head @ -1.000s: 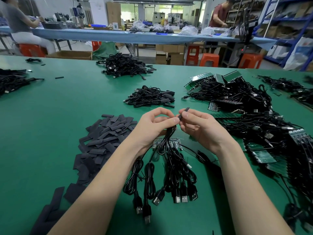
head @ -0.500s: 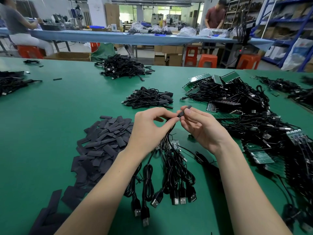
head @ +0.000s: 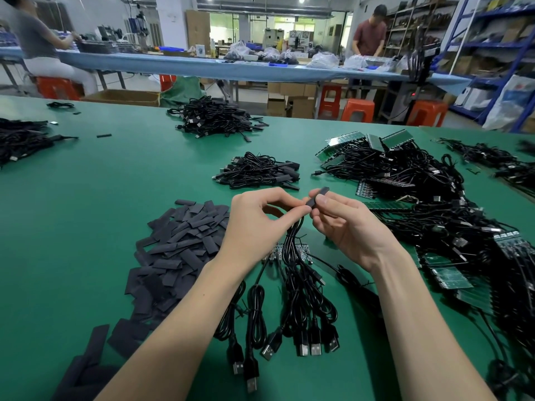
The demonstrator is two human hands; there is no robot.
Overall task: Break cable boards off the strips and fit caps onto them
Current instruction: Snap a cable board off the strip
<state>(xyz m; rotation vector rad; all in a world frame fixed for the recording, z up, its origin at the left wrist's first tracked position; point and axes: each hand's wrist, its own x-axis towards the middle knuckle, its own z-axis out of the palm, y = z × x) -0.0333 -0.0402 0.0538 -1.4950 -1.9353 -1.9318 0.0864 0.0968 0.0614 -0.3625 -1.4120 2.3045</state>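
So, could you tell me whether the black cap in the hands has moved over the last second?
Cannot tell: the black cap stays pinched between both hands above the cable strip, and the camera itself shifted slightly.

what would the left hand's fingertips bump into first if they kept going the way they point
Almost at once the black cap that the right hand pinches; the left hand fingertips already meet it, though depth is hard to judge.

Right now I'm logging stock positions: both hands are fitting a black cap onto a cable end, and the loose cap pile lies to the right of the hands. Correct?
Not quite. The cap pile lies left of the hands, as the head view shows. The rest holds: left hand and right hand work a cap onto a cable.
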